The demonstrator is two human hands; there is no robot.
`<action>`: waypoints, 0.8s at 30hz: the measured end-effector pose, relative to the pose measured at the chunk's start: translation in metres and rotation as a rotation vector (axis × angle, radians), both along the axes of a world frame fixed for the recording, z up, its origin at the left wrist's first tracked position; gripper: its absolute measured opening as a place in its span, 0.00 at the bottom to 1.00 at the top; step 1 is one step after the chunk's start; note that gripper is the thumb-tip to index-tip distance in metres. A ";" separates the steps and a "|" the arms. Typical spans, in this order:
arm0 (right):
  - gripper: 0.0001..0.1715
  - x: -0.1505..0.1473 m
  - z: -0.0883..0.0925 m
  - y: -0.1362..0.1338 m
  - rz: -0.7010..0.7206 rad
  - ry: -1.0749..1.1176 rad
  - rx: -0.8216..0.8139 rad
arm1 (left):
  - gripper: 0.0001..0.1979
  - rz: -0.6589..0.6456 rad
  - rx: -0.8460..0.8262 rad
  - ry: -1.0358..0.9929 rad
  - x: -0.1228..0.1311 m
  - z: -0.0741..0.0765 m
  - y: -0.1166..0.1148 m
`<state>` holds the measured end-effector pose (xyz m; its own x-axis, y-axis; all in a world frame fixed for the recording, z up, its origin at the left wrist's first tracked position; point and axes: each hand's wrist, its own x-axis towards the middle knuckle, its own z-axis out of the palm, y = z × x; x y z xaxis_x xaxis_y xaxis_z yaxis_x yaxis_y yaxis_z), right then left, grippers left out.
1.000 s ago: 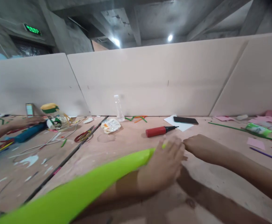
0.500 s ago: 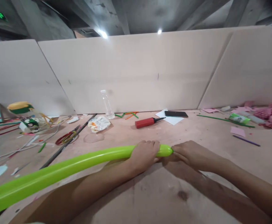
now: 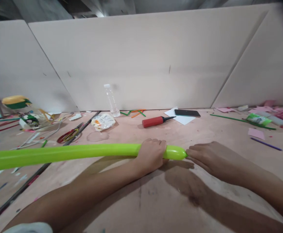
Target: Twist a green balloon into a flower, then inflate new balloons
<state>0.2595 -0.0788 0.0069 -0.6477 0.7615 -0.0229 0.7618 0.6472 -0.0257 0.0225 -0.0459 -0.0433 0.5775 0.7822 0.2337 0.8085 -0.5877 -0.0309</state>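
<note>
A long lime-green modelling balloon (image 3: 83, 151), inflated, stretches from the left edge of the view to the middle, held above the table. My left hand (image 3: 152, 153) is wrapped around it a short way from its right end. At that end my right hand (image 3: 208, 157) pinches the balloon's tip with thumb and fingers; the small neck is mostly hidden in them. Behind the hands, on the table, lies a red hand pump (image 3: 153, 122) with a black nozzle.
Behind stand a clear plastic bottle (image 3: 112, 101) and a white partition (image 3: 131, 61). A phone (image 3: 187, 113) rests on white paper (image 3: 183, 119). To the left are a crumpled wrapper (image 3: 103, 122), scissors (image 3: 69, 134) and a plastic cup (image 3: 31, 119); to the right, a green packet (image 3: 259, 119) and a purple stick (image 3: 265, 144).
The balloon's left part has swung up to lie nearly level. Both hands keep their hold and sit slightly farther right. The view has tilted downward.
</note>
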 end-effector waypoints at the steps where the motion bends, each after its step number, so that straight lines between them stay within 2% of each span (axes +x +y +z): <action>1: 0.15 0.000 -0.001 0.000 -0.008 0.000 -0.005 | 0.17 0.001 -0.001 0.006 0.001 -0.001 0.000; 6: 0.15 0.002 -0.003 0.000 0.002 0.014 -0.010 | 0.17 -0.027 -0.001 0.043 0.004 -0.004 0.000; 11: 0.16 0.002 0.006 -0.004 0.001 0.050 0.091 | 0.06 -0.059 -0.011 0.093 0.001 -0.007 0.004; 14: 0.13 0.002 0.008 -0.005 -0.026 0.068 0.137 | 0.10 -0.068 -0.018 0.110 0.000 -0.006 0.005; 20: 0.09 -0.002 -0.001 -0.002 -0.060 0.083 0.090 | 0.12 -0.084 -0.015 0.105 0.001 -0.004 0.004; 24: 0.15 -0.015 -0.012 -0.003 -0.120 0.154 0.009 | 0.12 -0.092 -0.013 0.088 0.001 -0.005 0.004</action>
<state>0.2448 -0.0820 -0.0051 -0.5480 0.8330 0.0763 0.8209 0.5531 -0.1425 0.0233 -0.0414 -0.0488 0.6650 0.7274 0.1691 0.7454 -0.6604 -0.0906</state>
